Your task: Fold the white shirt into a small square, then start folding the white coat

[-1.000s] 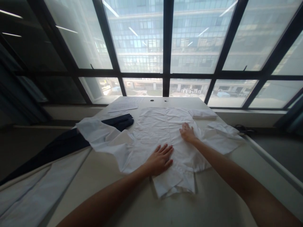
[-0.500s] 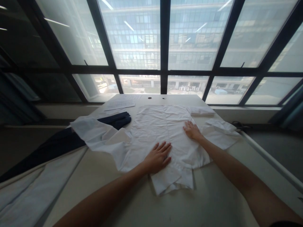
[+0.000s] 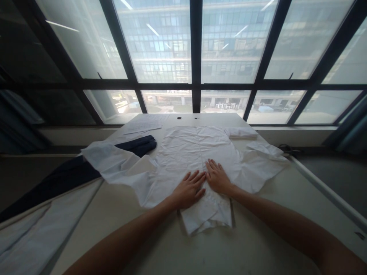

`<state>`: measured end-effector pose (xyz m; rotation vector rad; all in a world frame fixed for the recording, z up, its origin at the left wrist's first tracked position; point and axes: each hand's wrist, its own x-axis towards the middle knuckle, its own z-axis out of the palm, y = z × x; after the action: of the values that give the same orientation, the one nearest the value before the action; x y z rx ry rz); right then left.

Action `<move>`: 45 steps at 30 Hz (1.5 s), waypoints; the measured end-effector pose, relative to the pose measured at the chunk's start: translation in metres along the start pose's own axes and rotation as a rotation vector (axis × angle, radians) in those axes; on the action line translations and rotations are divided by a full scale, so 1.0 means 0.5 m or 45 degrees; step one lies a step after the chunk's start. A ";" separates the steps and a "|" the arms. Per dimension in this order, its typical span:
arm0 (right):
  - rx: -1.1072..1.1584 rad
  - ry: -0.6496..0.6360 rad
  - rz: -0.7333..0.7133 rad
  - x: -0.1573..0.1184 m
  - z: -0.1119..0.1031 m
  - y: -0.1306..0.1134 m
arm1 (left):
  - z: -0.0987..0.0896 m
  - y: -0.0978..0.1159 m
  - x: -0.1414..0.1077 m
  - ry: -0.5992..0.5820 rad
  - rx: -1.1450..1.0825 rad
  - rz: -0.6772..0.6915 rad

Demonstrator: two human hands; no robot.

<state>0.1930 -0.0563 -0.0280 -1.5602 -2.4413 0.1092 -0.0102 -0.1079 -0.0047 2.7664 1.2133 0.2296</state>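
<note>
A white shirt (image 3: pixel 183 147) lies spread on the white table (image 3: pixel 252 236), its body creased and its collar end toward me. One sleeve (image 3: pixel 123 162) stretches out to the left and the other (image 3: pixel 263 168) to the right. My left hand (image 3: pixel 190 190) rests flat on the shirt just above the collar (image 3: pixel 205 215), fingers extended. Right beside it, my right hand (image 3: pixel 218 177) presses flat on the cloth, its fingers stretched out and the fingertips of the two hands close together. Neither hand grips anything.
Dark navy cloth (image 3: pixel 137 145) lies partly under the left sleeve and hangs over the table's left side. A folded white cloth (image 3: pixel 242 132) sits at the back right. Paper sheets (image 3: pixel 146 124) lie at the back left. Large windows (image 3: pixel 166 46) stand behind the table.
My right hand has slid left and toward me across the shirt, from its right side to beside my left hand. The left hand stays in nearly the same place.
</note>
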 end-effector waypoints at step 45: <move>-0.181 0.067 0.146 -0.158 -0.029 0.150 | -0.047 -0.285 -0.003 0.021 0.222 -0.770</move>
<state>0.2946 -0.0967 -0.0409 -1.7396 -2.3643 -0.0858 -0.1180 -0.0118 -0.0051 2.3713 2.0759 0.0893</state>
